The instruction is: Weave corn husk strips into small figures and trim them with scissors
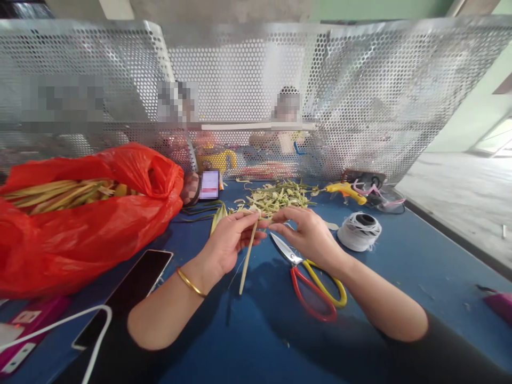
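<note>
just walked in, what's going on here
A person is handling a thin, pale, plant-like strip. The left hand holds it with one end hanging down, while the right hand has its fingers at the upper part; whether they grip is unclear. Metal scissors with red and yellow handles lie on the blue tabletop, with a pile of yellow-green plant clippings beyond.

1. Bright, soft light fills my view; at the far right an opening (499, 140) shows nearly white.
2. My hands (228, 240) and forearms (168, 309) cast soft-edged dark shadows on the blue tabletop (432, 266).
3. Pale glare washes over the perforated screen (240, 69) facing me; what lies behind it looks hazy, partly masked by pixel blocks.
4. The wide lens bends the scene outward, and I see softer detail toward the edges.
</note>
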`<move>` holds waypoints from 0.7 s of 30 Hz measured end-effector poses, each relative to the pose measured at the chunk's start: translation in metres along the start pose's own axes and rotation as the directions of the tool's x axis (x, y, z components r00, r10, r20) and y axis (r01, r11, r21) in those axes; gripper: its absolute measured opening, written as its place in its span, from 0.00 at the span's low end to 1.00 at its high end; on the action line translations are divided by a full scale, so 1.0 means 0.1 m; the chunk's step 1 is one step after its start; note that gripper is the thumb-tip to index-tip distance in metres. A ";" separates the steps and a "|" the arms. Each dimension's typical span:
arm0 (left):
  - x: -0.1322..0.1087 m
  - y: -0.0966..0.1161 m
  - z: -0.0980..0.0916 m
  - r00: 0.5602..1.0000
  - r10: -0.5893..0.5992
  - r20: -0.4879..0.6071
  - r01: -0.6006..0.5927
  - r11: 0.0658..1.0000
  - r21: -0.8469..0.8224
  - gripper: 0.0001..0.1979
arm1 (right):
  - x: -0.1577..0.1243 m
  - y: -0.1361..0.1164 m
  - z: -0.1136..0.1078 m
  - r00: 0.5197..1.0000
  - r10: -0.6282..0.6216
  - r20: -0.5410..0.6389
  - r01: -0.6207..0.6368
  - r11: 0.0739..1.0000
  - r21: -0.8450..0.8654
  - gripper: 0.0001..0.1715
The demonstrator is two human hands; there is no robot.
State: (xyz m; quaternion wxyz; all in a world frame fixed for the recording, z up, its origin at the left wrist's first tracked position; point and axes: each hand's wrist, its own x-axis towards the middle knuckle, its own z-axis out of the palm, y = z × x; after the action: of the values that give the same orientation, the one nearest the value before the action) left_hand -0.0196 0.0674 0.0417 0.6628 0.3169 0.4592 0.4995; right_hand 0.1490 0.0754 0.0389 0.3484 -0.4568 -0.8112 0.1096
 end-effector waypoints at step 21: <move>0.03 -0.05 -0.01 0.997 0.075 0.016 -0.075 0.997 -0.016 0.03 | 0.01 -0.01 -0.04 0.984 0.053 -0.170 0.005 0.947 0.321 0.09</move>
State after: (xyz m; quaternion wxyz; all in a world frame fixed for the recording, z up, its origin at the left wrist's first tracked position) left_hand -0.0184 0.0686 0.0359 0.6498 0.3331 0.4376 0.5247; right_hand 0.1502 0.0752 0.0427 0.4871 -0.4119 -0.7428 0.2031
